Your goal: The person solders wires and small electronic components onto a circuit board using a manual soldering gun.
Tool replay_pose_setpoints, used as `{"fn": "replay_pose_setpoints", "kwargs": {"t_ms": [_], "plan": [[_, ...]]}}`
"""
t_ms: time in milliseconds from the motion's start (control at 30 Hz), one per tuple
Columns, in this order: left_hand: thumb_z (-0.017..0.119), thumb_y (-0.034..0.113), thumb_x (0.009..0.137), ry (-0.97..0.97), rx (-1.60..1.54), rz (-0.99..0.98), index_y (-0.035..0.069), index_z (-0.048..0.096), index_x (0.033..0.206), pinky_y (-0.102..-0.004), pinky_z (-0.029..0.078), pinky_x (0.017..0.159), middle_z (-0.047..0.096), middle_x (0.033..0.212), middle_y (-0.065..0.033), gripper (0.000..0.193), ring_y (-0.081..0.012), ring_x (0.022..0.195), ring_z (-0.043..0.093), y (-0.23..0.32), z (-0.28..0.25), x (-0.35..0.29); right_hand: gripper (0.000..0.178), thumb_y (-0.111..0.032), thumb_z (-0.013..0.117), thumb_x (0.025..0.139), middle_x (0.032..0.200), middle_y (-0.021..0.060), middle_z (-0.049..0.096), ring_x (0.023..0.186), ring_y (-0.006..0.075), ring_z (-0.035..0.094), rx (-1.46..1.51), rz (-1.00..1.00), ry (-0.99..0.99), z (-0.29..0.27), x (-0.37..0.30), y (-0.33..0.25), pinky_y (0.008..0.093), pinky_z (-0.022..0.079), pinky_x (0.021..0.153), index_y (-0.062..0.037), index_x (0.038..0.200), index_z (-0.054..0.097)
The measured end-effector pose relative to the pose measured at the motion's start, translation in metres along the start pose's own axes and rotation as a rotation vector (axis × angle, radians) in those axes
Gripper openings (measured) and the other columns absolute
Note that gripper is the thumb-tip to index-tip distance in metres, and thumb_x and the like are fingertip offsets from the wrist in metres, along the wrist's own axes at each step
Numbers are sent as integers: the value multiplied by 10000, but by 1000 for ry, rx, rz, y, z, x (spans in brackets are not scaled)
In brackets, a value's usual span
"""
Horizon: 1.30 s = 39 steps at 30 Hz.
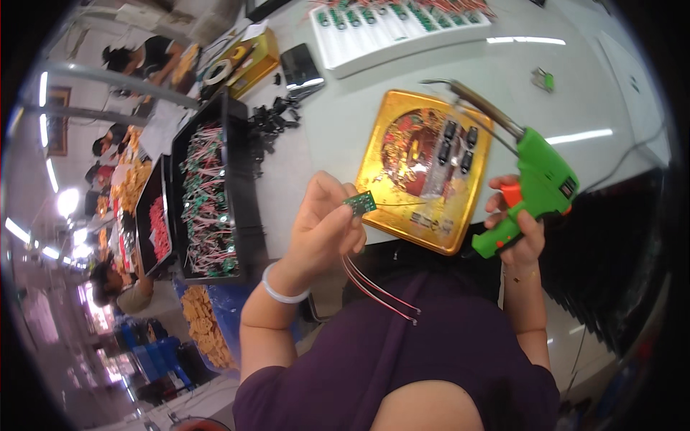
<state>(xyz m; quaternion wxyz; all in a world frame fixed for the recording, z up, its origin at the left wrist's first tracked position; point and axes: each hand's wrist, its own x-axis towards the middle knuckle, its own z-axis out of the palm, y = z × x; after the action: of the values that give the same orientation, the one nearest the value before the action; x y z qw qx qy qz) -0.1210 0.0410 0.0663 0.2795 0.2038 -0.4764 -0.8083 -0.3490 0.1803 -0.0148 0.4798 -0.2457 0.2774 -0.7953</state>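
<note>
Between the thumb and fingers of my left hand point(321, 224) is a small green circuit board point(361, 204). Thin red and white wires point(381, 296) hang from below that hand toward my lap. A thin dark line runs from the board over the tray; I cannot tell what it is. My right hand point(528, 241) grips a green soldering gun point(543, 172) with an orange trigger, its metal tip pointing up and left above the tray. In front of me lies a gold tray point(374, 154), scattered with bits and carrying a holder with several black parts point(466, 159).
To the left, a black bin point(237, 165) holds many wired green boards. A phone point(300, 68), loose black parts point(272, 122) and a gold box point(259, 61) are nearby. At the back stands a white tray point(410, 47) of boards. Other people work far left.
</note>
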Motion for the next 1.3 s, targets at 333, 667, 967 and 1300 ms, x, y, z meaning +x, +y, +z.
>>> {"fn": "replay_pose_setpoints", "kwargs": {"t_ms": [333, 667, 967, 1300], "plan": [[410, -83, 821, -7, 255, 142, 44, 310, 977, -292, 476, 610, 467, 917, -125, 225, -163, 657, 545, -72, 31, 13, 599, -10, 689, 669, 1179, 148, 457, 954, 168, 525, -313, 6, 104, 35, -13, 21, 298, 464, 805, -2, 1199, 410], [488, 25, 828, -428, 579, -498, 15, 475, 895, -198, 424, 534, 538, 727, -57, 69, -94, 580, 527, -29, 42, 50, 521, 81, 613, 694, 1156, 142, 470, 922, 128, 537, -373, 20, 123, 31, -15, 23, 268, 429, 817, 7, 1176, 430], [560, 143, 830, -345, 909, -526, 36, 551, 763, -204, 370, 446, 500, 549, 5, 127, -56, 494, 470, -25, 25, 126, 406, -104, 564, 796, 1113, 136, 507, 703, 108, 532, -278, -67, 134, -15, -24, -1, 215, 446, 599, 22, 1161, 440], [598, 153, 773, -67, 1191, 23, 20, 618, 795, -262, 407, 522, 584, 630, -69, 136, -137, 551, 528, -93, 22, 126, 557, -416, 487, 826, 1023, 219, 534, 735, 161, 548, -291, -143, 235, -66, -60, -10, 239, 462, 575, 72, 1093, 473]]}}
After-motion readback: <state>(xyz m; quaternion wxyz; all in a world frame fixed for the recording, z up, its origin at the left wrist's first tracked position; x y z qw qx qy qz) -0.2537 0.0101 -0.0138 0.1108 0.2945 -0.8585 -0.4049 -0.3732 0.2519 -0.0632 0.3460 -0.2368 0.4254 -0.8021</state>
